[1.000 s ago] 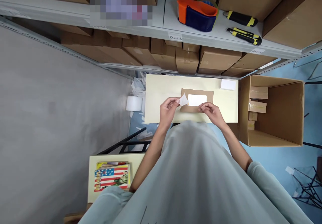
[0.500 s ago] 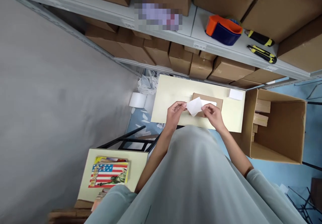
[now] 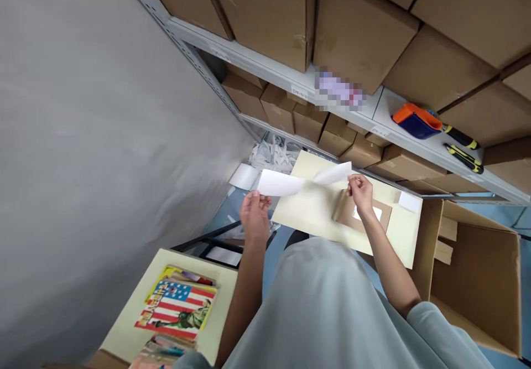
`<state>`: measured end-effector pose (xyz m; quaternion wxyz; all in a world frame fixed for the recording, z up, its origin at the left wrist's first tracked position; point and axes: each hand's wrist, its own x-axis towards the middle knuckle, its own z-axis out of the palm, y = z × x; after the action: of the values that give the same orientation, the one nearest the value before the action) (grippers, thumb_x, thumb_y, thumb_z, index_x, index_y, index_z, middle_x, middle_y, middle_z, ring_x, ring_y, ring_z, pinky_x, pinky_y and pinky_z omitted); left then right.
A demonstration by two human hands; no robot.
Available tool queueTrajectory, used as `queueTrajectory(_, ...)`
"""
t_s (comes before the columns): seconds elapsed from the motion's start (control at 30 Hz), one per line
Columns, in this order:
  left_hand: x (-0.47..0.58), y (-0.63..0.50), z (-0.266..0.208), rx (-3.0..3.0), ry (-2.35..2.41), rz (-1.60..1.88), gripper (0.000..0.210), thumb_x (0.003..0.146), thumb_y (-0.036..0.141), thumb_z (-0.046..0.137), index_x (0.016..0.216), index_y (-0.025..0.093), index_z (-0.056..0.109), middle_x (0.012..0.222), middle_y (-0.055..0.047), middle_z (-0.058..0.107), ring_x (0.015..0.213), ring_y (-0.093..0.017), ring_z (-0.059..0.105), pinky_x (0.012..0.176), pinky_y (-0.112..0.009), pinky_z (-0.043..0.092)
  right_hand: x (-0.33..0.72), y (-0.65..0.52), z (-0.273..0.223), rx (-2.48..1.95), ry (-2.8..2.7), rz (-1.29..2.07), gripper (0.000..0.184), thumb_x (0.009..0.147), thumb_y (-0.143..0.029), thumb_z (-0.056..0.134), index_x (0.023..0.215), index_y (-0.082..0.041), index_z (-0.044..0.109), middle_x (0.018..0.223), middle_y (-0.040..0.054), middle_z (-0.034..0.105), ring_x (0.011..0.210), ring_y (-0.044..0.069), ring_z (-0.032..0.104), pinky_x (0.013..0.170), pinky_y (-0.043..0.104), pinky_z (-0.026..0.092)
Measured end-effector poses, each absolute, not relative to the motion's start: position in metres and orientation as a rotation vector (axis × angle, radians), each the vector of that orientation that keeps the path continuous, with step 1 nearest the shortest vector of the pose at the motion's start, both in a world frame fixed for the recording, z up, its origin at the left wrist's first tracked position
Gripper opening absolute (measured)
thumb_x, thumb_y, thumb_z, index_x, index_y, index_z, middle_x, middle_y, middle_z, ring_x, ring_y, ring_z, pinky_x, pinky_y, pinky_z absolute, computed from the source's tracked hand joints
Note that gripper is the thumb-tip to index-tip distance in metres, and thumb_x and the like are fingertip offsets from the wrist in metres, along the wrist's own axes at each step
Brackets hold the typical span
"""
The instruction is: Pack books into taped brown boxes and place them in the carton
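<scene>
My left hand [image 3: 254, 217] is closed on the edge of a white paper slip [image 3: 280, 183], held out over the left end of the cream table [image 3: 307, 214]. A second white paper slip [image 3: 333, 173] is pinched by my right hand [image 3: 360, 193], above the table's far side. The slips are apart, both slightly curled; I cannot make out print on either. Below my right hand lies a flat brown cardboard parcel [image 3: 378, 225] with a white label [image 3: 375, 213] on it, partly covered by my wrist. A small white stack of paper [image 3: 409, 201] sits at the table's right end.
An open cardboard box [image 3: 477, 280] stands right of the table. Shelves of brown boxes [image 3: 365, 42] rise beyond, with a tape dispenser [image 3: 417, 121] and cutter knives [image 3: 463, 157]. Magazines [image 3: 178, 305] lie on a side table at lower left. Crumpled white scraps [image 3: 274, 155] lie by the wall.
Between my hands, the white paper has come apart into two slips. My left hand has moved left with one, my right hand a little right with the other. The view has shifted.
</scene>
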<state>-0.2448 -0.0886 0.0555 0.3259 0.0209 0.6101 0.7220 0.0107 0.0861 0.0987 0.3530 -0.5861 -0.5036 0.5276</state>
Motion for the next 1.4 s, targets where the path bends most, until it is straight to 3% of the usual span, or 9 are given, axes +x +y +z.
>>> queueTrajectory(0.17,-0.302,-0.121,0.064,0.148,1.821,1.902,0.036,0.089,0.06,0.084,0.096,0.027,0.073,0.081,0.001,0.076,0.078,-0.023,0.076,0.083,-0.043,0.065,-0.058,0.108,0.093,-1.416,-1.375,1.503,0.047,0.079,-0.065,0.079,0.089,-0.022,0.063,0.075,0.0021,0.076,0.055,0.015,0.068,0.054,0.027,0.055)
queueTrajectory(0.37,-0.322,-0.134,0.081,0.207,1.978,1.792,0.04,0.086,0.062,0.084,0.099,0.024,0.079,0.091,-0.006,0.081,0.084,-0.024,0.08,0.087,-0.041,0.067,-0.158,0.13,0.082,-1.307,-1.688,1.562,0.045,0.083,-0.064,0.079,0.094,-0.022,0.071,0.091,0.0058,0.081,0.067,0.018,0.077,0.063,0.029,0.063)
queueTrajectory(0.57,-0.313,-0.131,0.08,0.227,1.959,1.718,0.042,0.08,0.06,0.087,0.098,0.022,0.08,0.092,-0.008,0.083,0.087,-0.025,0.081,0.089,-0.042,0.068,-0.226,0.142,0.075,-1.148,-1.846,1.822,0.078,0.084,-0.057,0.087,0.152,-0.028,0.063,0.146,0.01,0.072,0.076,0.017,0.08,0.065,0.03,0.067)
queueTrajectory(0.67,-0.305,-0.126,0.073,0.299,1.899,1.621,0.046,0.078,0.061,0.087,0.097,0.02,0.08,0.094,-0.009,0.084,0.091,-0.026,0.082,0.091,-0.042,0.068,-0.216,0.132,0.075,-1.154,-1.831,1.847,0.07,0.088,-0.055,0.084,0.149,-0.028,0.066,0.143,0.01,0.074,0.079,0.018,0.08,0.066,0.029,0.066)
queueTrajectory(0.8,-0.293,-0.108,0.066,0.494,1.775,1.483,0.045,0.08,0.063,0.084,0.095,0.02,0.081,0.096,-0.01,0.084,0.093,-0.026,0.081,0.091,-0.04,0.067,-0.156,0.108,0.076,-1.255,-1.737,1.868,0.046,0.092,-0.059,0.08,0.118,-0.021,0.076,0.115,0.0093,0.081,0.084,0.018,0.08,0.069,0.026,0.063)
queueTrajectory(0.97,-0.267,-0.071,0.078,0.829,1.561,1.341,0.037,0.087,0.059,0.081,0.093,0.022,0.081,0.096,-0.008,0.083,0.093,-0.025,0.08,0.091,-0.038,0.067,-0.055,0.069,0.08,-1.57,-1.458,1.939,0.059,0.083,-0.076,0.082,0.08,-0.018,0.071,0.08,0.0072,0.078,0.067,0.016,0.074,0.063,0.026,0.059)
queueTrajectory(1.1,-0.239,-0.044,0.097,1.11,1.37,1.186,0.028,0.094,0.05,0.076,0.094,0.023,0.082,0.1,-0.007,0.082,0.096,-0.023,0.079,0.093,-0.036,0.066,0.008,0.036,0.091,-1.579,-1.226,1.997,0.067,0.073,-0.084,0.083,0.082,-0.019,0.074,0.076,0.0067,0.077,0.07,0.019,0.076,0.068,0.031,0.061)
queueTrajectory(1.2,-0.217,-0.031,0.109,1.273,1.245,1.05,0.02,0.097,0.042,0.074,0.098,0.024,0.083,0.103,-0.007,0.082,0.098,-0.023,0.079,0.092,-0.034,0.064,0.037,0.018,0.1,-1.552,-1.115,1.905,0.059,0.07,-0.075,0.09,0.087,-0.021,0.075,0.076,0.0037,0.077,0.071,0.02,0.075,0.071,0.033,0.062)
queueTrajectory(1.4,-0.17,-0.018,0.113,1.405,1.202,0.933,0.015,0.098,0.035,0.073,0.102,0.025,0.083,0.102,-0.005,0.081,0.099,-0.021,0.078,0.091,-0.033,0.062,0.08,0.009,0.107,-1.56,-0.913,1.713,0.054,0.078,-0.075,0.082,0.082,-0.022,0.073,0.085,0.0054,0.077,0.075,0.021,0.073,0.071,0.035,0.063)
